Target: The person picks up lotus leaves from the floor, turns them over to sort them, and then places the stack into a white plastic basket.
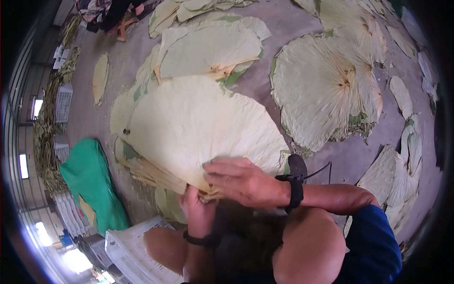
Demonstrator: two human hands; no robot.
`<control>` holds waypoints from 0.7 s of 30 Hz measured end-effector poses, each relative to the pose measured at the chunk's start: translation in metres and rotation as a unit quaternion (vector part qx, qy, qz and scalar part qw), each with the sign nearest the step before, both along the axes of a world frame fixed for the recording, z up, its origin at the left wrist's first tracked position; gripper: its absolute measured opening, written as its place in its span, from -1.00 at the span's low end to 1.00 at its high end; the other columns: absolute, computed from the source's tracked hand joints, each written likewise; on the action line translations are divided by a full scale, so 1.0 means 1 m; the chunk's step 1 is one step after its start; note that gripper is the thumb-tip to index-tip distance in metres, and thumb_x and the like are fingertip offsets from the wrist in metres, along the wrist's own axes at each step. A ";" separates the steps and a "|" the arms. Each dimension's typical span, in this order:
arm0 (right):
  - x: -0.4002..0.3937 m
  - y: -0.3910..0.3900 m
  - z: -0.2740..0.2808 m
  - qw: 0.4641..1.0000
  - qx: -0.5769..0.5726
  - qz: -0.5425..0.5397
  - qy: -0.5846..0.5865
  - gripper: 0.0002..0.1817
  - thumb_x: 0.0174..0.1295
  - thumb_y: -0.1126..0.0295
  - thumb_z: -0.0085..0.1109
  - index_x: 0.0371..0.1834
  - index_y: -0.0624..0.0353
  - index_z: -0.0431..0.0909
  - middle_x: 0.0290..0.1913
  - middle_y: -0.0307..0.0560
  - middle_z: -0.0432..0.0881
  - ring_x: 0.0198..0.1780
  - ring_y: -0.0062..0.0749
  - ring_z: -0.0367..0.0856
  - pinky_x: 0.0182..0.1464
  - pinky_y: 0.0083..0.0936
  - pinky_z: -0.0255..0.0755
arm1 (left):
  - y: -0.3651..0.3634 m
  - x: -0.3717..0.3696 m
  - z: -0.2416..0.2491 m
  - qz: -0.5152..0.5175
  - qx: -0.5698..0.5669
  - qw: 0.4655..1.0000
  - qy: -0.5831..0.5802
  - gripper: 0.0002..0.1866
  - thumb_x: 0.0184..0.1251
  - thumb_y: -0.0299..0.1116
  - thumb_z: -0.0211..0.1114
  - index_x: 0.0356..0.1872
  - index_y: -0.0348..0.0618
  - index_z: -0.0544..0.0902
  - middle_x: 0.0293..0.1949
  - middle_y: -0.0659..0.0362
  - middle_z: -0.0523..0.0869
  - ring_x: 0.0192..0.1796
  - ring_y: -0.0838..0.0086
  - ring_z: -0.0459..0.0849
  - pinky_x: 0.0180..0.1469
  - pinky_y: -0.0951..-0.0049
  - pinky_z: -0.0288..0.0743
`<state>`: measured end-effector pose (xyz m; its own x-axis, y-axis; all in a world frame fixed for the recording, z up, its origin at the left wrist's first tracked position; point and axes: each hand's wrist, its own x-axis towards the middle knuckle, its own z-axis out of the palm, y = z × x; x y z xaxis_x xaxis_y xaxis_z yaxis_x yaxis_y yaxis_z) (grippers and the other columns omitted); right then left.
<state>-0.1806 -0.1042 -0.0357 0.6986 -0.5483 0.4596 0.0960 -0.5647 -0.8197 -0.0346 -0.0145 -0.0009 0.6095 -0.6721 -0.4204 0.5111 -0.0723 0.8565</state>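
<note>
A large pale, dried lotus leaf lies folded in a half-round in front of my knees, on top of other leaves. My left hand is closed on its near edge, by the brownish gathered centre. Across the leaf's lower part my right hand rests, its fingers stretched out and close together, pressing on the surface. The right palm is hidden from view. Beyond the folded leaf lies another half-round stack of leaves, with brown centres along its near edge.
A spread pile of round dried leaves is on the floor to the right, with smaller leaves beyond. To the left are a green cloth-like bundle and a white plastic crate. Crates and heaped dried leaves line the left wall.
</note>
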 end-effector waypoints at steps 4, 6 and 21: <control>0.006 0.004 -0.003 0.998 0.053 -0.007 -0.021 -0.60 0.29 0.40 0.25 0.18 0.30 0.60 0.30 0.07 0.57 0.35 0.02 0.47 0.36 -0.15 0.38 | 0.005 0.004 -0.010 0.004 -0.018 1.000 -0.002 -0.62 0.53 -0.33 0.16 0.22 -0.37 0.53 0.12 0.04 0.67 0.12 0.33 0.69 0.15 0.32 0.61; 0.006 0.004 -0.001 0.998 0.051 -0.003 -0.020 -0.60 0.29 0.42 0.23 0.18 0.31 0.60 0.29 0.10 0.56 0.34 0.04 0.47 0.36 -0.14 0.38 | 0.007 0.003 -0.007 0.003 -0.015 1.000 0.004 -0.61 0.54 -0.32 0.15 0.25 -0.36 0.51 0.14 0.03 0.66 0.12 0.32 0.69 0.16 0.32 0.61; -0.007 0.006 -0.013 0.999 0.031 0.043 -0.001 -0.63 0.21 0.35 0.29 0.08 0.22 0.67 0.30 0.09 0.53 0.33 0.05 0.46 0.37 -0.16 0.38 | 0.026 0.012 -0.014 -0.047 0.090 0.991 0.087 -0.47 0.40 -0.36 0.33 0.33 -0.28 0.43 0.08 0.04 0.65 0.09 0.27 0.68 0.15 0.18 0.64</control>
